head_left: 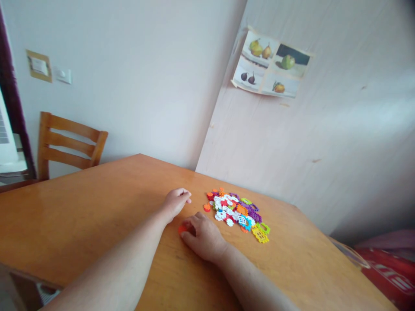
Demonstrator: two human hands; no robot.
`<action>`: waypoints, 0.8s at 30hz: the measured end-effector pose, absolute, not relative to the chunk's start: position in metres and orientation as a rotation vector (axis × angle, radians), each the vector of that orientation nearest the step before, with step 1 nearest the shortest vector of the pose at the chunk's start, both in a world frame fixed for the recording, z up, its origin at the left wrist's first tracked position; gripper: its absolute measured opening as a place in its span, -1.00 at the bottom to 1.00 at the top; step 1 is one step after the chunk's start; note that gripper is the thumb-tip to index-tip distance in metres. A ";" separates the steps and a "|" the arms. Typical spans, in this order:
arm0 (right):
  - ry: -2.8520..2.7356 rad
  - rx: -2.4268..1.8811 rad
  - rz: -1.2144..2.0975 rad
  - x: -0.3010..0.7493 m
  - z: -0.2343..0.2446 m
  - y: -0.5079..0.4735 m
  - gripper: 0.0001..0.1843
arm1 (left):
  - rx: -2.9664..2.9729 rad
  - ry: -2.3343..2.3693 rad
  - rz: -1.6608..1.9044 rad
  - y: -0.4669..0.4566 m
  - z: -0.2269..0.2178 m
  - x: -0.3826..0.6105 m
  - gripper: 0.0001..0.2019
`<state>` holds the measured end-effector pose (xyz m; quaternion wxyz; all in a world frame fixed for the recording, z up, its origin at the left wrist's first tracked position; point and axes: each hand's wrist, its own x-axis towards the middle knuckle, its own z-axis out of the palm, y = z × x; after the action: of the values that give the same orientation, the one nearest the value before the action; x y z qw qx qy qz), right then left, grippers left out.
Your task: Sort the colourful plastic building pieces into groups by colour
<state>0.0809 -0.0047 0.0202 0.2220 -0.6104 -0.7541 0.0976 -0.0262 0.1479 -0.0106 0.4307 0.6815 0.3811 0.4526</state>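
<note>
Left of a colourful pile of plastic pieces [232, 209] on the wooden bench [113, 203], the right hand [203, 236] pinches an orange piece [182, 229] in its grip, apparently to steady it, while the left hand [177, 201] curls, its hold impossible to tell.

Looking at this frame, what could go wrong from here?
The orange piece at the right hand is partly covered by the fingers, so it might slip without being noticed.

The pieces in the pile overlap, so pulling one out could drag others along.

The yellow piece lies at the pile's near edge, so the right forearm could knock it if it swings outward.
</note>
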 end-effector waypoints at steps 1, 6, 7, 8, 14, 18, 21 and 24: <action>-2.079 -1.697 0.281 0.081 0.020 -0.004 -0.82 | 1.703 0.954 1.126 0.148 -0.011 -0.026 -0.72; -2.015 -1.708 0.335 0.081 0.018 0.000 -0.87 | 1.728 0.952 1.114 0.148 -0.011 -0.027 -0.71; -2.000 -1.711 0.341 0.081 0.017 0.001 -0.87 | 1.729 0.956 1.111 0.148 -0.011 -0.027 -0.71; -1.985 -1.716 0.345 0.081 0.016 0.001 -0.87 | 1.727 0.959 1.107 0.148 -0.010 -0.027 -0.70; -1.934 -1.637 0.431 0.083 0.008 -0.001 -0.81 | 1.730 0.961 1.100 0.146 -0.006 -0.029 -0.71; -1.751 -1.600 0.334 0.103 0.012 0.003 -0.85 | 1.760 0.961 1.096 0.147 -0.007 -0.031 -0.70; -1.469 -1.647 0.110 0.134 0.025 0.007 -0.80 | 1.799 0.958 1.091 0.147 -0.008 -0.033 -0.70; -1.274 -1.688 -0.049 0.167 0.039 0.004 -0.69 | 1.831 0.983 1.086 0.146 -0.007 -0.034 -0.70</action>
<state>0.1668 0.0043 0.0388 0.4911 -0.6952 -0.5246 -0.0203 -0.0338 0.1457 -0.0073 0.3881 0.7196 0.3865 0.4269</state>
